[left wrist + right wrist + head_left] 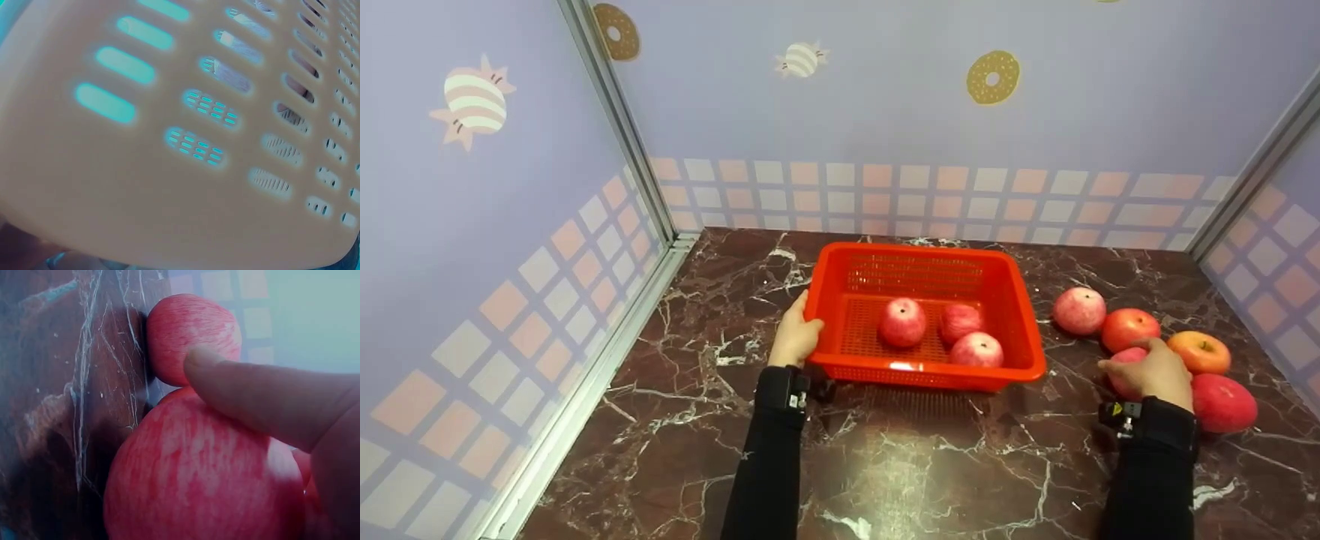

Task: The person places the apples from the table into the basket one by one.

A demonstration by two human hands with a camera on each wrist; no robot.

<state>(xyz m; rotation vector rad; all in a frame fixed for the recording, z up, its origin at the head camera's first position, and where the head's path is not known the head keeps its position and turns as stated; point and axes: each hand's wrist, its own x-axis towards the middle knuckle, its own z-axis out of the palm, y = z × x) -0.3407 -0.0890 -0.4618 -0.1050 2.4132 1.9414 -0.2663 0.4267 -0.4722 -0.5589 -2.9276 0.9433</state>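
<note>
A red plastic basket (926,379) with slotted walls stands mid-table. My left hand (795,334) holds its left rim, fingers on the outside; in the left wrist view the basket's slotted wall (112,185) fills the picture. Inside the basket sit three red apples, one apple (902,322) apart from the other two. To the right of the basket, my right hand (1155,375) grips a red apple (197,478) from above, its thumb (253,396) lying across the fruit. Its fingers partly hide that apple in the head view.
Around the right hand lie a pale red apple (1079,310), an orange-red apple (1130,328), a yellow-orange apple (1198,352) and a large red apple (1224,403). Patterned panels (885,112) wall in the dark marbled tabletop (960,465) at the back and sides.
</note>
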